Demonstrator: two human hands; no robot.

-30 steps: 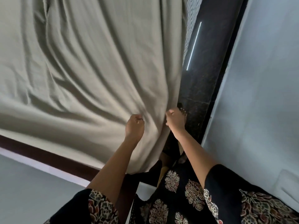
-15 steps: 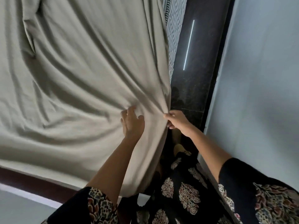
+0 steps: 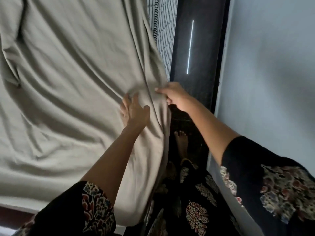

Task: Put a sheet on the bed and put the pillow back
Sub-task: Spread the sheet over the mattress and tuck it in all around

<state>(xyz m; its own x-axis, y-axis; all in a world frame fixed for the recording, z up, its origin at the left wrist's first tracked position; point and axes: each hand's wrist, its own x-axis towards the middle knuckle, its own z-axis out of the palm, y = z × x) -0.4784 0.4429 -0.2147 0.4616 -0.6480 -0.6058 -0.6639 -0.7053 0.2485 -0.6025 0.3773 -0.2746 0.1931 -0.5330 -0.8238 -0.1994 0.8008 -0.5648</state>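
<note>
- I am looking down a narrow gap: bed on my left, a dark glossy floor (image 3: pixel 196 48) running from twelve to six o'clock, and a pale wall (image 3: pixel 272 74) on my right.
- The sheet (image 3: pixel 68 82), grey-beige and heavily creased, covers nearly all of the bed from nine o'clock across to the middle; its folds fan toward the near right edge.
- At about one o'clock a strip of striped mattress (image 3: pixel 163 31) shows bare beyond the sheet's edge, so I judge that side is not yet covered.
- My left hand (image 3: pixel 134 113) lies flat on top of the sheet near the centre, fingers spread and pointing toward twelve o'clock, pressing rather than gripping.
- My right hand (image 3: pixel 173 97) sits just to the right of it, at the mattress edge, fingers closed in a pinch on a gathered fold of the sheet.
- The relation that matters: the sheet's free edge runs lengthwise from twelve to six o'clock, directly under the right hand, with the bare stripe farther off toward one o'clock. The right hand is the nearer one, so I would pull with it toward three o'clock and down over the side.
- A bare foot (image 3: pixel 181 142) stands on the floor close below the right hand.
- I see no pillow anywhere in view.
</note>
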